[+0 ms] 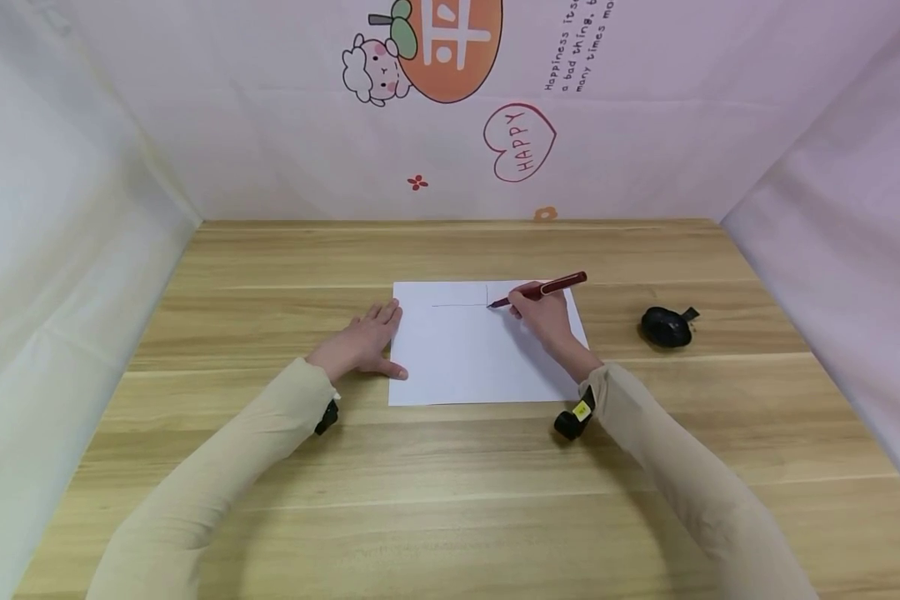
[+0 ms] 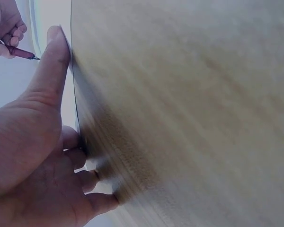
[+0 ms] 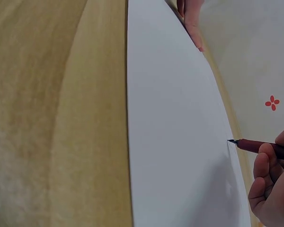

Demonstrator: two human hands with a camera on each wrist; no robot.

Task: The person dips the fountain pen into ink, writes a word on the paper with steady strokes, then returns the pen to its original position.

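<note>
A white sheet of paper [image 1: 457, 358] lies on the wooden table, with a thin horizontal line and a short vertical line near its far edge. My right hand [image 1: 546, 321] grips a dark red pen [image 1: 558, 284], its tip on the paper where the two lines meet. In the right wrist view the pen [image 3: 255, 146] slants between thumb and fingers, its dark nib at the paper. My left hand [image 1: 360, 340] lies at the sheet's left edge, fingers spread and thumb on the paper. The left wrist view shows this hand [image 2: 42, 142] with its fingers extended along the edge.
A small black object [image 1: 666, 327] with a short tab sits on the table right of the paper. The wooden table [image 1: 420, 508] meets a white printed backdrop [image 1: 285, 150] behind, and white cloth hangs on both sides. Each wrist wears a black camera [image 1: 570, 423].
</note>
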